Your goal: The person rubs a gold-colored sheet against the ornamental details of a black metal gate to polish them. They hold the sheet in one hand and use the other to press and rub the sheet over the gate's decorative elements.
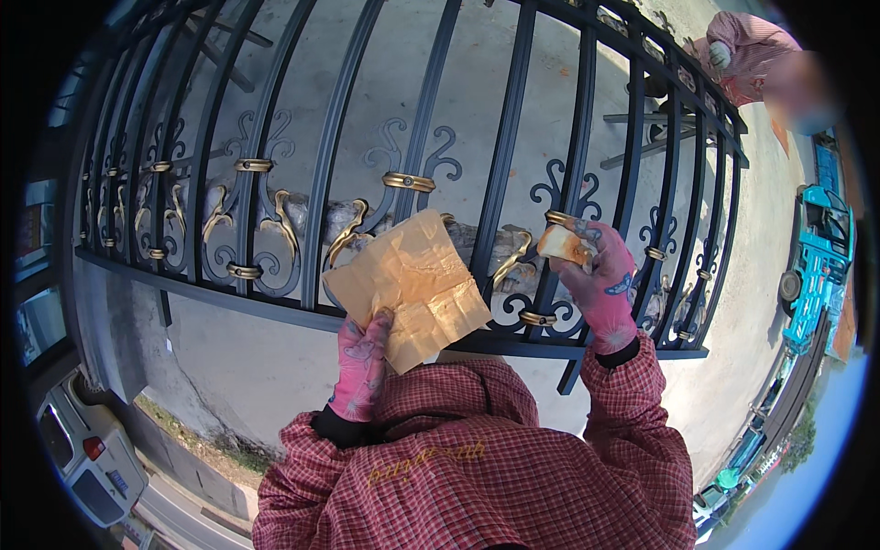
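Observation:
A black metal fence panel [506, 137] with scrollwork lies across in front of me. My left hand [361, 365], in a pink patterned glove, grips a creased piece of brown cardboard [423, 291] by its lower edge, thumb on top. Shiny gold paint is smeared over its face. Between the fingers of my right hand [607, 282], also pink-gloved, is a pale sponge-like pad [561, 246] stained gold-brown. That pad sits just below a gold collar [559, 219] on one bar; whether they touch I cannot tell. Leaf-shaped scroll tips [511, 261] nearby are gold too.
Beyond the panel at the upper right, another person [756, 50] in a checked sleeve and glove bends over. Dark metal stands [646, 137] show under the panel. A blue truck [816, 261] stands far right, a white van [92, 445] lower left.

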Action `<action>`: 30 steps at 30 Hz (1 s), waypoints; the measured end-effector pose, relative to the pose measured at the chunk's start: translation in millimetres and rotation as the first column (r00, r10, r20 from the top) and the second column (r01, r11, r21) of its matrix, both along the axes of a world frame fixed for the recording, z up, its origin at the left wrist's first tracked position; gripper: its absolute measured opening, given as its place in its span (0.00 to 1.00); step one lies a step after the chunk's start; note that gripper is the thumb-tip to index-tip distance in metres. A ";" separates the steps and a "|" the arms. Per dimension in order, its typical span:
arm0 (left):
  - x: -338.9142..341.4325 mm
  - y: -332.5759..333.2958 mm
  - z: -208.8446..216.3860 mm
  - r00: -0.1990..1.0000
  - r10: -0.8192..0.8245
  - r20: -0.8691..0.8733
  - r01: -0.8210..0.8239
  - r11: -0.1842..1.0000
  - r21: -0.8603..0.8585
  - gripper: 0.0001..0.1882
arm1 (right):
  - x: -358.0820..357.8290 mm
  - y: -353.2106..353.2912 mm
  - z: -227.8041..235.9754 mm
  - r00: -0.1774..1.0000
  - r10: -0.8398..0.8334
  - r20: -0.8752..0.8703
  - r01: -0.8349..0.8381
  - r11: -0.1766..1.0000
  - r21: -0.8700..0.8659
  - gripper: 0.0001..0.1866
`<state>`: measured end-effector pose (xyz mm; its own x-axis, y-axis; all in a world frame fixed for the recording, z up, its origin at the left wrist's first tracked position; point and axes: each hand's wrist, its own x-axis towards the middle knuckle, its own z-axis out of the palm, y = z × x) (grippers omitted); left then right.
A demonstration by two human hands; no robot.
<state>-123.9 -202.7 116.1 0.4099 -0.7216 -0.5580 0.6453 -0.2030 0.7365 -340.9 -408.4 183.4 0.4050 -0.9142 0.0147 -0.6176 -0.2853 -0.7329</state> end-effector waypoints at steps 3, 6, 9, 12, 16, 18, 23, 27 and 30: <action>-1.5 -2.8 -1.3 0.994 -0.103 0.042 0.103 0.995 -0.007 0.17 | 21.0 39.5 11.5 0.989 0.119 -0.088 -0.134 0.974 -0.180 0.26; 0.1 -5.0 4.9 0.977 -0.213 0.024 0.211 0.976 0.048 0.17 | 44.1 75.5 5.8 0.975 0.122 -0.188 -0.163 0.960 -0.226 0.27; 2.7 8.8 -9.3 0.966 -0.257 0.025 0.258 0.964 -0.061 0.18 | 58.1 97.1 -1.5 0.933 0.148 -0.328 -0.239 0.936 -0.257 0.26; 12.1 30.4 -22.0 0.971 -0.237 0.040 0.240 0.961 -0.140 0.18 | 54.9 115.7 -4.8 0.952 0.073 -0.298 -0.155 0.953 -0.261 0.24; 13.8 37.9 -21.8 0.971 -0.238 -0.033 0.231 0.962 -0.143 0.19 | 52.9 138.8 -17.4 0.950 0.136 -0.281 -0.210 0.943 -0.256 0.20; 8.9 41.7 -15.0 0.952 -0.248 0.180 0.274 0.952 -0.138 0.19 | 32.9 139.7 -21.0 0.971 0.054 -0.235 -0.113 0.963 -0.243 0.20; 19.5 48.2 -5.9 0.990 -0.108 0.090 0.112 0.993 -0.037 0.21 | -83.6 121.3 -54.0 0.861 -0.473 -0.187 0.450 0.880 -0.152 0.20; 11.5 57.0 -5.3 0.988 -0.095 0.117 0.095 0.995 0.006 0.21 | -141.8 127.9 -87.4 0.675 -0.734 0.073 0.695 0.666 0.270 0.20; -0.3 63.3 -6.7 0.986 -0.100 0.134 0.100 0.995 0.003 0.21 | -126.1 124.3 -80.9 0.735 -0.674 -0.076 0.673 0.711 0.202 0.19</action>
<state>-124.2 -139.4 109.4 0.4061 -0.7646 -0.5004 0.5177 -0.2587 0.8155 -467.1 -284.1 102.5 -0.3190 -0.9262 -0.2011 -0.5856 0.3595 -0.7266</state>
